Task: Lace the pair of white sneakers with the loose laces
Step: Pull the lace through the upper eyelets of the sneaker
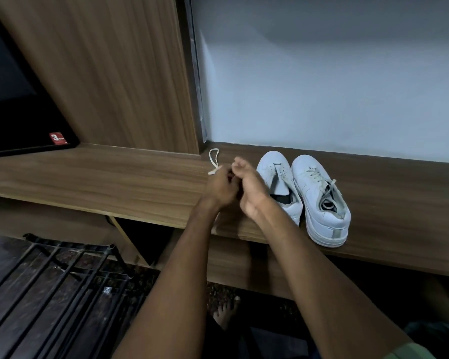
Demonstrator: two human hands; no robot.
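White lace (214, 161) pinched in left hand (219, 187) grip, right hand (246, 186) fingers curled at it, just left of sneakers (305, 193) on tabletop (114, 174). Left sneaker unlaced. Risk: lace slipping, tangling.

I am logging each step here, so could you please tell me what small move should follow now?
Probably carry the loose lace, gripped by the left hand beside the right hand, to the unlaced sneaker. The other sneaker already shows lacing.
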